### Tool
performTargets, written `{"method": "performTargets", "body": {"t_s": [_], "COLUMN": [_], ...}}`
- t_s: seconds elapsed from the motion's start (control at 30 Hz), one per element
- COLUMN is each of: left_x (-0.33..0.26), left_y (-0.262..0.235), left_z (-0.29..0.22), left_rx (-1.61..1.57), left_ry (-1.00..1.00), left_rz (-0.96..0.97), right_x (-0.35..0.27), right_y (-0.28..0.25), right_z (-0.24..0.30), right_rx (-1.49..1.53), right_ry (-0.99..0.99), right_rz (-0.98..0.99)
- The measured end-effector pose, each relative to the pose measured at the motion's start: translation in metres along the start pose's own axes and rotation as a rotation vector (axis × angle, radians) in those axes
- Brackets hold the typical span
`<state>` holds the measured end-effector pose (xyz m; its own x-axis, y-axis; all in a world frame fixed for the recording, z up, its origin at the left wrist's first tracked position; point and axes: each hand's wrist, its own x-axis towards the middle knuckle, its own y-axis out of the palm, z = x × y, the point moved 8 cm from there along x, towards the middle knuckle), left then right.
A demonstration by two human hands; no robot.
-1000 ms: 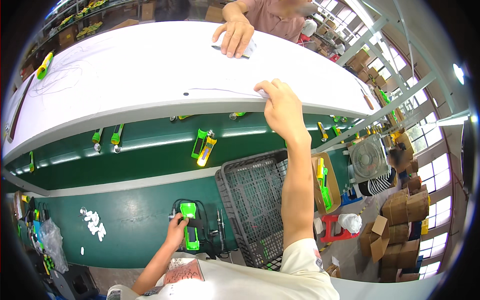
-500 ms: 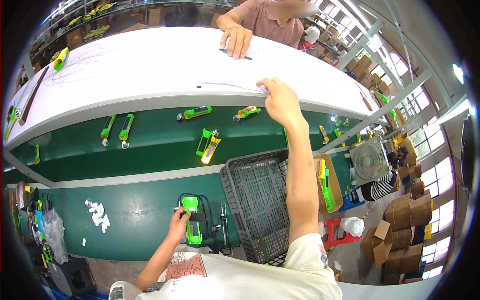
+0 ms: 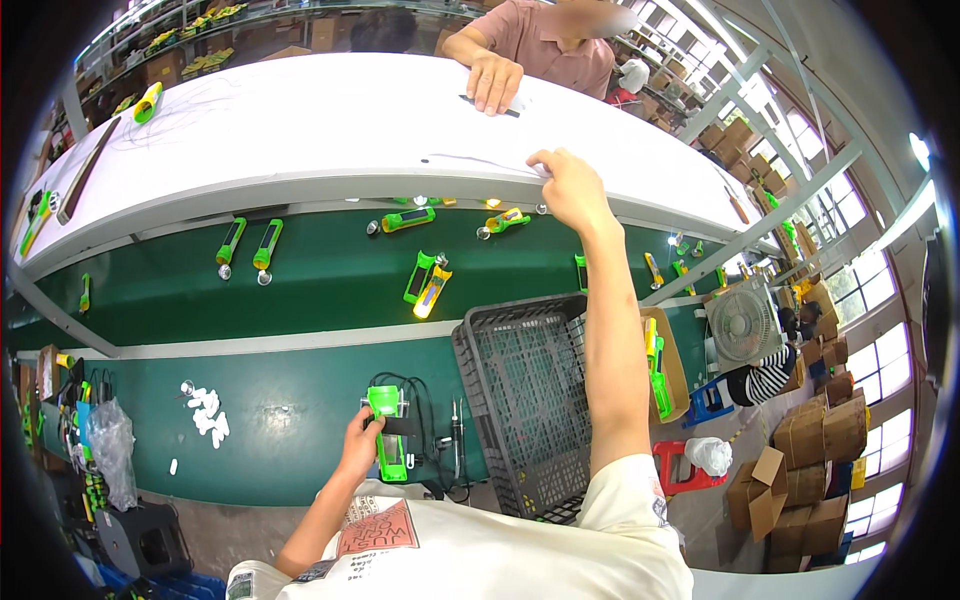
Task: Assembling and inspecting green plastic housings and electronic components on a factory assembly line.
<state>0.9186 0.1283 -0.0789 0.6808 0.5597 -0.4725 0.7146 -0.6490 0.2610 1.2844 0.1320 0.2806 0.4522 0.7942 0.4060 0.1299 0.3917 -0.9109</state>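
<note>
My left hand is closed on the side of a bright green plastic housing, held over the green bench near its front edge. A dark strip crosses the housing beside my fingers. My right arm stretches far forward, and my right hand is over the front part of the raised white shelf. Its fingers are bent, with the index finger pointing left. A thin dark line, perhaps a wire, runs along the shelf toward those fingertips; what they pinch, if anything, is hidden.
A black plastic crate stands right of the bench, beside a cardboard box of green parts. Several green and yellow lamps lie below the shelf. White pieces lie at left. Across the shelf, a co-worker's hand holds a dark pen-like stick.
My view has shifted slightly, so the scene sits a little farther right. My right hand's index finger looks straighter and a little farther left along the shelf. My left hand still holds the housing.
</note>
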Motion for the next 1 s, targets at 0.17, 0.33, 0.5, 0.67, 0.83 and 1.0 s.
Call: {"method": "performTargets", "body": {"t_s": [0.17,0.33,0.5,0.67,0.83,1.0], "left_x": [0.002,-0.006,-0.004,-0.003,-0.004,-0.001], "left_y": [-0.013,-0.011,-0.012,-0.012,-0.014,-0.014], "left_z": [0.009,-0.004,-0.006,-0.01,-0.012,-0.011], "left_rx": [0.007,0.004,0.001,-0.001,0.009,0.029], "left_ry": [0.045,0.01,0.053,0.096,0.029,0.021], "left_rz": [-0.033,-0.029,-0.044,-0.053,-0.033,-0.05], "right_x": [0.003,0.003,0.003,0.002,0.003,0.007], "right_y": [0.003,0.0,0.004,0.0,0.003,0.007], "right_z": [0.0,-0.001,-0.002,-0.002,-0.005,-0.019], "right_rx": [-0.019,-0.03,-0.138,-0.176,-0.204,-0.151], "right_ry": [0.005,0.004,-0.002,0.032,0.04,0.039], "right_rz": [0.028,0.054,0.049,0.059,0.028,-0.15]}}
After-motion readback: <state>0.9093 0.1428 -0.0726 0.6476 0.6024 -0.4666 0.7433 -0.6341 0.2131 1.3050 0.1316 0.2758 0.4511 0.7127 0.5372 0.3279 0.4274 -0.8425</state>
